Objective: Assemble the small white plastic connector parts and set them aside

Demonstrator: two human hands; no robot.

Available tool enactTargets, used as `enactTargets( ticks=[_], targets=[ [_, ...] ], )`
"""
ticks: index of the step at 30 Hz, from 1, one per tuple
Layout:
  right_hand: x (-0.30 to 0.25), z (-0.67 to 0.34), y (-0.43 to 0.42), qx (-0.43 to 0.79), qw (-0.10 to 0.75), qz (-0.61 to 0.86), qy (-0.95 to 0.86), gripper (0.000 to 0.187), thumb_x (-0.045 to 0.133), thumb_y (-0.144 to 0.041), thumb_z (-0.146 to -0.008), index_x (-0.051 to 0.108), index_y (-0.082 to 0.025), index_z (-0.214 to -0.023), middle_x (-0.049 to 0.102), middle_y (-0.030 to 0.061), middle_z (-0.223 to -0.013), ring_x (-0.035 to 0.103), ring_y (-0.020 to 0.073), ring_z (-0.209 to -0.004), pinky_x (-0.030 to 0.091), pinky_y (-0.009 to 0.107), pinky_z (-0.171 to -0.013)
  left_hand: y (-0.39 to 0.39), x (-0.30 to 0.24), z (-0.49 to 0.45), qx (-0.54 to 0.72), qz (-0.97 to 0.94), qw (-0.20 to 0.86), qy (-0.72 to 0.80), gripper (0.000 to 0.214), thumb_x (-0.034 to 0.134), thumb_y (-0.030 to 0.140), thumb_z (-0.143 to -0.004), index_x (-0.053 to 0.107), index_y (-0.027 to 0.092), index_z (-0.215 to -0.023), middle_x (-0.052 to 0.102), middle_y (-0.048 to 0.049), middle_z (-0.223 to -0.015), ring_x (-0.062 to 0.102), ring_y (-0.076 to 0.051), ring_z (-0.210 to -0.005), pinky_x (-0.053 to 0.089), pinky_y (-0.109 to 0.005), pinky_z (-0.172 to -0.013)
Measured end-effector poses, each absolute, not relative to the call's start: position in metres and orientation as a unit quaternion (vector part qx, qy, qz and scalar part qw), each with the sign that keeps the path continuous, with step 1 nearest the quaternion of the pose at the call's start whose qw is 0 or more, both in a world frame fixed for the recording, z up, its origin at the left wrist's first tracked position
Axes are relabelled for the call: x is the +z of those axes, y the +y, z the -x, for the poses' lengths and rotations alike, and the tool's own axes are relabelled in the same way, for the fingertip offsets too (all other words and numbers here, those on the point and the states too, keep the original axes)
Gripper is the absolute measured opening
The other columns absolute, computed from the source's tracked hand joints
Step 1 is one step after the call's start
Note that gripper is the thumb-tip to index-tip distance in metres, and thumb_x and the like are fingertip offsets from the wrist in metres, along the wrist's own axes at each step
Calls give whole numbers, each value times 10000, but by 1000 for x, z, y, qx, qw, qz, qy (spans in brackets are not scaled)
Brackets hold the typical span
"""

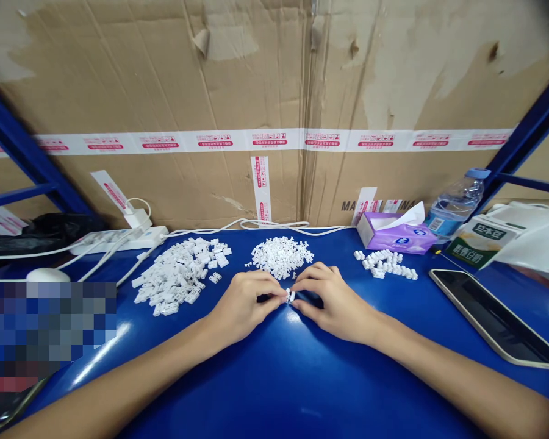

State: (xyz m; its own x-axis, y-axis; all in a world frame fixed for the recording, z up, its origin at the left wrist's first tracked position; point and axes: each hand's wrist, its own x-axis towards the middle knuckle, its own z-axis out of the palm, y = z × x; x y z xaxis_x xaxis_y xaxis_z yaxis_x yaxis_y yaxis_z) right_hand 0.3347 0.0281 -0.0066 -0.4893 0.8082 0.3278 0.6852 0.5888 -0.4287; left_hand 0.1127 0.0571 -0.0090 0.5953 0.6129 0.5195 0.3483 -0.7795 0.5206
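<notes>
Between my fingertips, over the middle of the blue table (283, 378), is a small white plastic piece (290, 297). My left hand (249, 305) pinches it from the left with thumb and forefinger. From the other side, the thumb and fingers of my right hand (332, 302) close on the same piece. Just beyond my hands lies a heap of tiny white parts (281, 256). A larger pile of white rectangular plastic parts (178, 274) spreads to the left. On the right is a small group of white pieces (387, 263). The held piece's details are too small to make out.
A purple tissue pack (396, 235), a water bottle (457, 204) and a green-and-white carton (480, 241) stand at the back right. A phone (498, 317) lies right. White cables and a power strip (119, 239) run along the back left. Cardboard (187, 79) walls the rear.
</notes>
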Motion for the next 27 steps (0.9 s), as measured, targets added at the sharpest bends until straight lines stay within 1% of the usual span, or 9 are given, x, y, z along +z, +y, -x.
enactTargets(
  ticks=[6,12,17,24,27],
  targets=[
    [-8,-333,28,109,257,453,-846,196,729,-403,-901,732,-249,-1022,704,48,-1069,585,247,-1051,369,414,-868,57,-9,-113,349,-882,168,266,122,674,176,-920,792,205,-904,765,-40,-868,705,-170,-757,553,-299,-705],
    [-8,-332,27,108,267,457,-842,115,691,-315,-925,722,-232,-998,710,55,-1062,592,244,-1034,369,416,-861,58,-10,-112,337,-896,131,257,151,634,175,-947,779,199,-912,756,-40,-861,693,-171,-758,537,-312,-716],
    [-8,-332,26,110,269,453,-843,112,689,-299,-922,718,-227,-1003,709,48,-1053,592,240,-1029,366,411,-856,57,-9,-112,329,-905,99,253,147,626,171,-953,768,191,-921,756,-41,-879,690,-180,-779,525,-337,-744],
    [-8,-332,27,104,276,444,-846,99,678,-250,-915,710,-221,-1003,701,33,-1005,596,216,-985,360,398,-860,55,-10,-113,323,-906,107,252,170,593,188,-973,761,198,-947,754,-47,-908,688,-183,-800,525,-335,-759],
    [-8,-332,26,105,284,440,-846,89,672,-242,-917,710,-224,-995,700,34,-998,594,216,-976,356,396,-860,53,-9,-113,329,-900,129,256,149,615,183,-956,761,195,-931,749,-41,-895,682,-176,-790,520,-319,-749]
  ],
)
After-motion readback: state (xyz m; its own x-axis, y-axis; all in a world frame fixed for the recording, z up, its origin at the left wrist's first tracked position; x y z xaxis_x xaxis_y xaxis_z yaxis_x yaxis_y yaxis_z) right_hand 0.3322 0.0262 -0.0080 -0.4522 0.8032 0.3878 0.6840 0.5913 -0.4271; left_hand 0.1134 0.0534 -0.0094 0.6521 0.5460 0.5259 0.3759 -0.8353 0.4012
